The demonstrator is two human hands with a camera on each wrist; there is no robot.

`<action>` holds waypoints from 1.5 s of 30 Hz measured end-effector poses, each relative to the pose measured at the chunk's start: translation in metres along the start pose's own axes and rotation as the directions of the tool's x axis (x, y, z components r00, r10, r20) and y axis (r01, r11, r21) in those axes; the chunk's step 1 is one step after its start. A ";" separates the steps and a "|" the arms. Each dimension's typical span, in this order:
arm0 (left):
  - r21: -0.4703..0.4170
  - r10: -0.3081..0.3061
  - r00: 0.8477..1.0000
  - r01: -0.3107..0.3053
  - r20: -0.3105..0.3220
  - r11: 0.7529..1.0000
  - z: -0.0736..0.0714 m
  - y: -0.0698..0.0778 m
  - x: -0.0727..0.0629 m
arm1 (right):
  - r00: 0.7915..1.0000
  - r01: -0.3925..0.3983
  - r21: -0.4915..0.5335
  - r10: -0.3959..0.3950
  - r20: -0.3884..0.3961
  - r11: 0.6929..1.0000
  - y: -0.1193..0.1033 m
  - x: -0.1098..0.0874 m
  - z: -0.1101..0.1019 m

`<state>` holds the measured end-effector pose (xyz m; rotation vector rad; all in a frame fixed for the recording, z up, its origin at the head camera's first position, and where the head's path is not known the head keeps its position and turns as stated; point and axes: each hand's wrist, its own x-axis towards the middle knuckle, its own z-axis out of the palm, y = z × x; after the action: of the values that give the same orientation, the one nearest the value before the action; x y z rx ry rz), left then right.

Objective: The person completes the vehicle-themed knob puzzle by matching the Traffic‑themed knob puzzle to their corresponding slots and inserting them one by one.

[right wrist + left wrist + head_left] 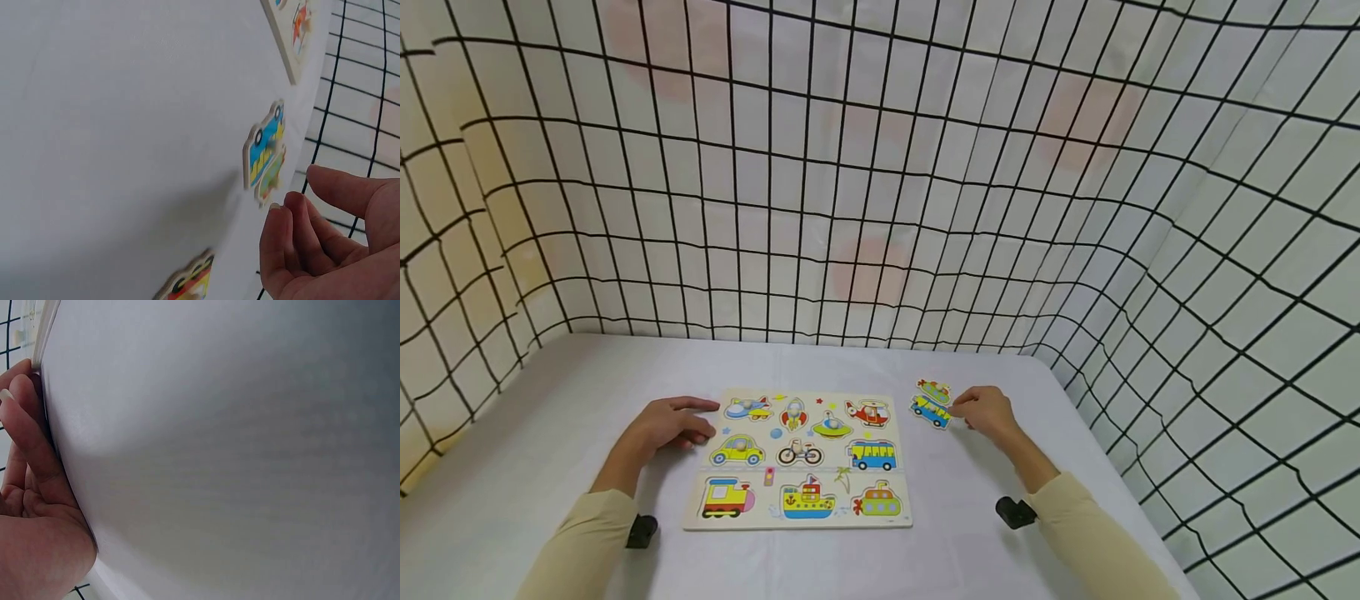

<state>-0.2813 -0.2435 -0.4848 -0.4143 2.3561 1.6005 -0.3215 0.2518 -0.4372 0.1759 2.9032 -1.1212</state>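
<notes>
A wooden puzzle board (797,525) with printed vehicle pictures lies in front of me. My left hand (666,423) rests at its upper left edge, thumb and fingers loosely extended. In the left wrist view that hand (37,450) lies low along the table, fingertips at the board's edge. A blue bus piece (931,412) and a green submarine piece (935,390) lie together right of the board. My right hand (988,412) hovers beside them, fingers bent, the thumb apart from the fingertips and nothing between them. A red, yellow and black piece (192,280) shows partly in the right wrist view.
Small knobs stand on several vehicles in the board, among them a car (737,450) and a helicopter (868,413). A white cloth covers the table (820,567). Black netting (865,208) rises behind and along both sides.
</notes>
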 end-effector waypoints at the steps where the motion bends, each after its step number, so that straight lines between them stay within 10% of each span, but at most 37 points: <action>1: 0.001 0.001 1.000 -0.001 0.000 1.000 0.000 0.000 0.000 | 1.000 -0.006 0.007 0.006 0.000 1.000 0.003 0.000 -0.003; 18: 0.008 0.005 1.000 -0.006 0.011 1.000 0.000 0.000 0.000 | 0.994 -0.045 -0.072 0.038 -0.098 0.996 0.056 -0.002 -0.042; 45: 0.025 -0.009 1.000 0.008 0.020 1.000 -0.001 0.002 -0.001 | 0.987 -0.137 -0.058 0.131 -0.095 0.989 0.083 -0.010 -0.037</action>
<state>-0.2812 -0.2439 -0.4822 -0.4012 2.3541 1.5624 -0.3019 0.3370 -0.4647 0.4252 2.9489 -1.0233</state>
